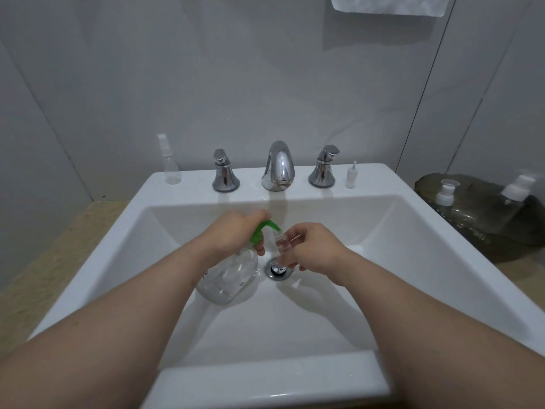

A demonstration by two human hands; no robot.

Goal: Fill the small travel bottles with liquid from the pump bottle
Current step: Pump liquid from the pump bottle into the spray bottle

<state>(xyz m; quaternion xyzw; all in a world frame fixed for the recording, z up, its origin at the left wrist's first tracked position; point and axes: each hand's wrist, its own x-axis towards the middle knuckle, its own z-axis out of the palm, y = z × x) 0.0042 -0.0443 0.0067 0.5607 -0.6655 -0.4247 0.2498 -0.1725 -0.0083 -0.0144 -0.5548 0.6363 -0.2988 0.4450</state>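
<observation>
Grey wall panels [265, 84] close off the back of the room, with dark vertical seams on the right. A white towel edge [389, 4] hangs in at the top.

White ceramic sink [265, 379]: square basin, wide flat rim on all four sides. It sits in a beige speckled tabletop [44, 261] that shows on the left and in a strip on the right.

Dark tray [472, 208] on the tabletop at right, just beside the sink rim. It holds a white-capped bottle [445, 191] and a clear bottle with a white pump [516, 202]; both are blurred.

Back rim, left to right:
- clear spray bottle [170, 160], upright
- chrome left handle [224, 175]
- chrome spout [278, 166]
- chrome right handle [323, 168]
- small white sprayer insert [351, 175], upright

Both forearms reach in over the front rim and meet above the drain [277, 270]. The basin floor and side walls around them are open.

Pump bottle [230, 273]: clear, tilted, its base toward the person, held over the basin left of the drain. The left hand [233, 231] grips its neck, fingers curled round below the green pump head [262, 230].

Small travel bottle [283, 246]: clear, upright, directly over the drain. The right hand [315, 249] pinches it between thumb and curled fingers. The green nozzle tip meets the bottle's mouth; whether they touch cannot be told.
</observation>
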